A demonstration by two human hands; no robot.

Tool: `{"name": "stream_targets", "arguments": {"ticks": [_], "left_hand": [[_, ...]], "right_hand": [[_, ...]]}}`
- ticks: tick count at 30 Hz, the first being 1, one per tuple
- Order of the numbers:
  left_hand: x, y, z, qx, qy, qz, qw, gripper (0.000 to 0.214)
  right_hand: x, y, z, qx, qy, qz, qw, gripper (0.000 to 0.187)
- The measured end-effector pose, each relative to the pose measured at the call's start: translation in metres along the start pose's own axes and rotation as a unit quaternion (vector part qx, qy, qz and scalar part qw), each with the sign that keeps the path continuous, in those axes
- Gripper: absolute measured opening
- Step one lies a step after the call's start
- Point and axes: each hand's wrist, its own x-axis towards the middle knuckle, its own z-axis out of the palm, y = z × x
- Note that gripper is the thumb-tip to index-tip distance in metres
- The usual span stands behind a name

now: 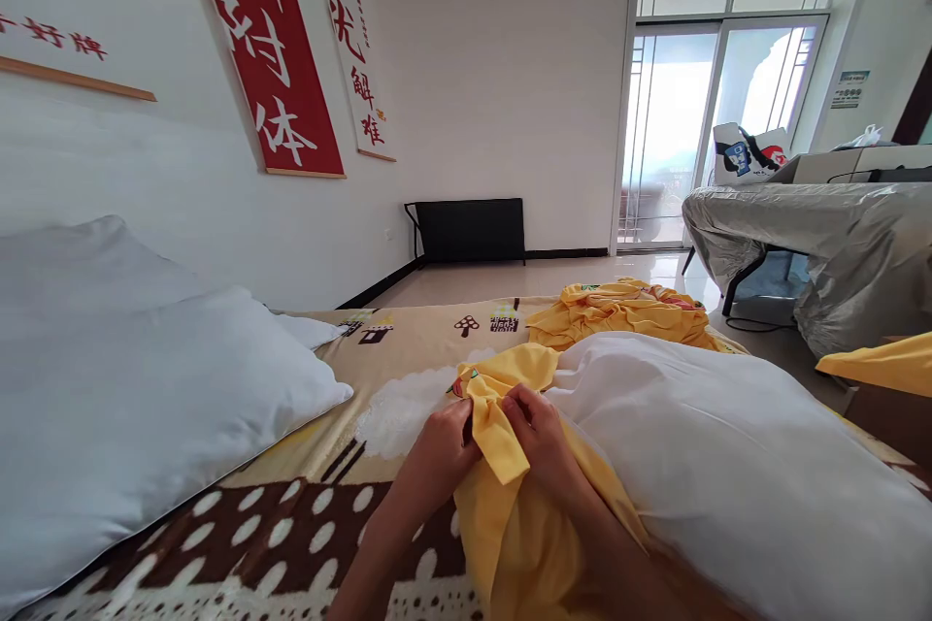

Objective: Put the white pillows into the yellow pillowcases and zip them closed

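A yellow pillowcase (pixel 502 441) with a small red and green print is bunched up at the middle front of the bed. My left hand (pixel 449 437) pinches its left side, fingers closed on the fabric. Close beside it, my right hand (pixel 537 425) grips a fold of the same cloth. A loose flap hangs down between the two hands. The white pillow (pixel 714 446) lies to the right, its near-left end touching the yellow cloth. How far the pillow reaches into the pillowcase I cannot tell.
White pillows (pixel 146 408) are stacked on the left. A crumpled pile of yellow cloth (pixel 618 312) lies at the bed's far side. The patterned bedspread (pixel 429 325) covers the bed. A table under silvery sheeting (pixel 786 213) stands right; a folded black frame (pixel 472 231) leans against the wall.
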Motion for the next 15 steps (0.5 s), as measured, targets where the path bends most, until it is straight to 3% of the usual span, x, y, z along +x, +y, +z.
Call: {"name": "stream_targets", "arguments": {"ticks": [4,9,12,15], "left_hand": [[-0.001,-0.007,-0.010,-0.030,-0.022,0.013,0.999,0.017],[-0.004,-0.007,-0.018,-0.110,-0.105,0.019,0.988,0.022],[-0.004,-0.004,-0.019,-0.131,-0.133,0.012,0.982,0.024],[-0.002,-0.004,-0.017,-0.141,-0.130,0.004,0.981,0.025]], "right_hand": [[-0.002,-0.002,-0.002,-0.130,0.040,-0.064,0.989,0.027],[-0.003,0.004,0.001,-0.288,0.055,-0.157,0.943,0.024],[-0.002,0.007,0.002,-0.305,0.062,-0.159,0.937,0.025],[-0.003,0.001,0.000,-0.249,0.037,-0.145,0.957,0.021]]}}
